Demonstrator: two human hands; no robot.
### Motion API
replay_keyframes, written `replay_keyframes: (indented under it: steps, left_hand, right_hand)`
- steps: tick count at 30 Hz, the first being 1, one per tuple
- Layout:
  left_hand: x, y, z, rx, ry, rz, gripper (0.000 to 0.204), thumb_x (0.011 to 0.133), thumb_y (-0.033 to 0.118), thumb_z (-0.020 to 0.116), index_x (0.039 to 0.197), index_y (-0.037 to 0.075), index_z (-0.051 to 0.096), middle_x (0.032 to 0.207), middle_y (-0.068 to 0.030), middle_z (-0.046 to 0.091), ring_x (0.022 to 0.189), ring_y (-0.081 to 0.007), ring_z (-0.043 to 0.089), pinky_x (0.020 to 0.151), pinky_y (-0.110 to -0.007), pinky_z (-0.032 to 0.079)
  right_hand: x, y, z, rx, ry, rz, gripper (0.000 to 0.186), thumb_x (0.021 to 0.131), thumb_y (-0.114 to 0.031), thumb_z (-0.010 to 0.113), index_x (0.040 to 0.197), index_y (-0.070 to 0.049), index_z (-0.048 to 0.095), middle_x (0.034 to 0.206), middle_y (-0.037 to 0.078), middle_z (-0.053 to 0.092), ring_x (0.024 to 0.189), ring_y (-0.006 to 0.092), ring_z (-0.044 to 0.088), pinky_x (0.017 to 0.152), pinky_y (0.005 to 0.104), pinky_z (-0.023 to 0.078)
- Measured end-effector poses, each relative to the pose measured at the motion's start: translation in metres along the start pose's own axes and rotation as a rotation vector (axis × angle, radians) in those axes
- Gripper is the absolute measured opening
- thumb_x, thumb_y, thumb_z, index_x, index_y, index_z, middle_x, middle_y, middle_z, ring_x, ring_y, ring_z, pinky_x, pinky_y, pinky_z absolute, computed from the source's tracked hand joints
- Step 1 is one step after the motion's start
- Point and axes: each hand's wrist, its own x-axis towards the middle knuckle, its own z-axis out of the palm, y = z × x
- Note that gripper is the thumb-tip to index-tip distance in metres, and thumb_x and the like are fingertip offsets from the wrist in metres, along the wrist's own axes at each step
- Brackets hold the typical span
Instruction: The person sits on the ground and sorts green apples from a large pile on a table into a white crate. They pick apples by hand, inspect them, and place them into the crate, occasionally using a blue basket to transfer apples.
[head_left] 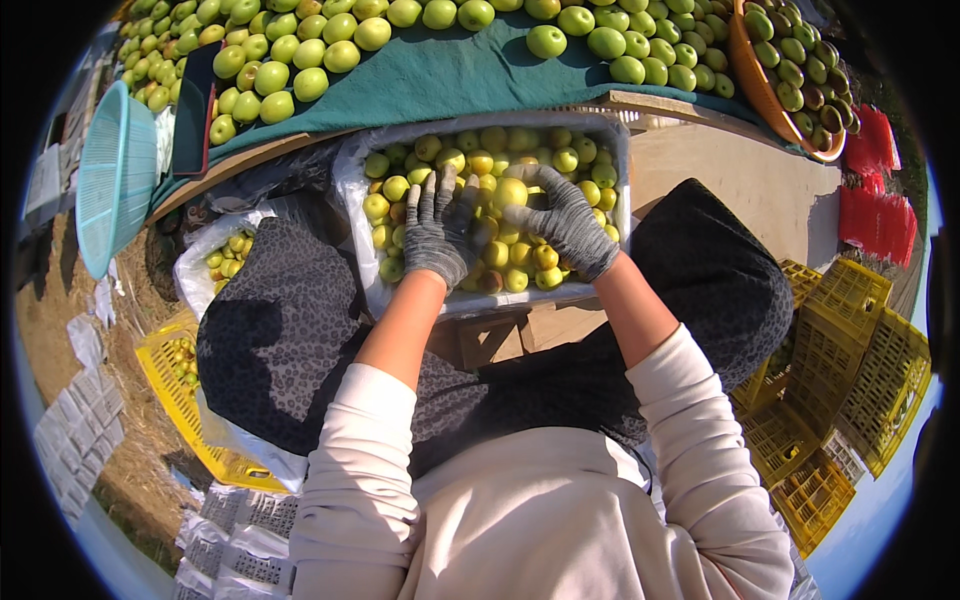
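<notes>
A crate lined with white plastic (350, 210) stands between my knees, full of green-yellow jujubes. My left hand (440, 232), in a grey knit glove, lies palm down on the fruit with its fingers spread. Nothing shows in its grasp. My right hand (572, 228), gloved the same way, curves its thumb and fingers around one larger pale-green jujube (509, 194) above the middle of the crate. The fruit under both palms is hidden.
Beyond the crate, a wood-edged table with green cloth (440, 80) bears many larger jujubes. On it are a blue basket (118, 180), a dark phone-like slab (194, 110) and an orange basket (765, 75) of fruit. Yellow crates (835, 340) stack right; another (190, 400) stands left.
</notes>
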Motion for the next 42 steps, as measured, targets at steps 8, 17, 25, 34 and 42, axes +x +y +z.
replay_keyframes:
  steps: [8, 17, 25, 34, 42]
  left_hand:
    - [0.009, 0.017, -0.023, -0.149, 0.224, -0.038, 0.066, 0.079, 0.030, 0.065, 0.139, 0.016, 0.041, 0.145, -0.0145, 0.034, 0.131, -0.0353, 0.035, 0.109, -0.050, 0.028]
    - [-0.040, 0.009, -0.126, -0.536, 0.463, 0.018, 0.016, 0.079, 0.012, 0.068, 0.092, 0.008, 0.060, 0.086, -0.0098, 0.062, 0.078, -0.0273, 0.063, 0.070, -0.036, 0.052]
    - [-0.322, -0.330, -0.276, -1.858, 1.819, -0.899, 0.039, 0.088, 0.035, 0.061, 0.113, 0.005, 0.054, 0.100, -0.0120, 0.060, 0.079, -0.0215, 0.058, 0.062, -0.031, 0.056]
    - [-0.249, -0.277, -0.263, -1.334, 1.415, -0.807, 0.046, 0.092, 0.028, 0.058, 0.131, 0.005, 0.049, 0.127, -0.0135, 0.052, 0.102, -0.0222, 0.060, 0.080, -0.031, 0.057]
    - [0.024, -0.076, -0.253, -1.133, 0.534, -0.107, 0.032, 0.093, 0.011, 0.059, 0.123, 0.004, 0.054, 0.116, -0.0055, 0.058, 0.105, -0.0111, 0.055, 0.090, -0.026, 0.046]
  right_hand:
    - [-0.024, -0.021, 0.014, 0.219, 0.011, -0.030, 0.050, 0.083, -0.012, 0.072, 0.127, -0.004, 0.047, 0.114, 0.004, 0.055, 0.104, 0.0139, 0.055, 0.092, 0.0279, 0.047]
    - [-0.057, -0.002, 0.023, 0.445, -0.462, 0.231, 0.062, 0.093, -0.034, 0.060, 0.138, 0.002, 0.040, 0.128, 0.013, 0.056, 0.116, 0.0236, 0.056, 0.099, 0.0356, 0.044]
    - [-0.036, 0.040, 0.004, 0.525, 0.107, 0.396, 0.036, 0.086, -0.034, 0.067, 0.113, -0.010, 0.061, 0.096, 0.004, 0.065, 0.082, 0.0166, 0.063, 0.074, 0.0285, 0.052]
    - [-0.019, 0.006, 0.040, 0.056, 0.046, -0.002, 0.024, 0.096, -0.015, 0.054, 0.118, -0.003, 0.059, 0.103, 0.005, 0.064, 0.093, 0.0116, 0.060, 0.084, 0.0254, 0.050]
    - [0.115, -0.159, 0.067, -1.223, 0.274, -0.964, 0.026, 0.086, -0.011, 0.054, 0.111, -0.006, 0.059, 0.105, 0.014, 0.063, 0.101, 0.0311, 0.059, 0.088, 0.0411, 0.048]
